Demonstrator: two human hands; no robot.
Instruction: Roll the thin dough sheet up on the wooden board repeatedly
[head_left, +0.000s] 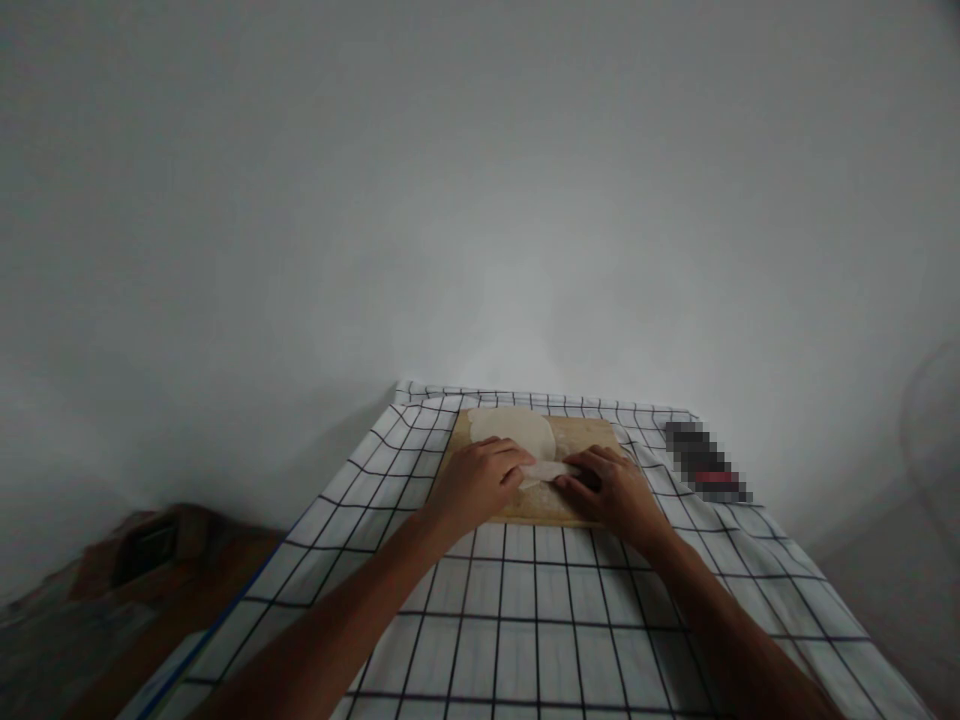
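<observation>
A flat, pale sheet of rolled dough lies on a wooden board, reaching its far left side. Across the near part of the dough runs a light-coloured rolling pin, its middle showing between my hands. My left hand is closed over the pin's left end, and my right hand is wrapped round its right end. Both ends of the pin are hidden under the fingers. Some of the dough's near edge is covered by my left hand and the pin.
Under the board is a table with a white, black-checked cloth. A blurred-out dark object lies at the table's right edge. A pale wall rises behind. On the floor at the left stands a brownish object with a dark opening.
</observation>
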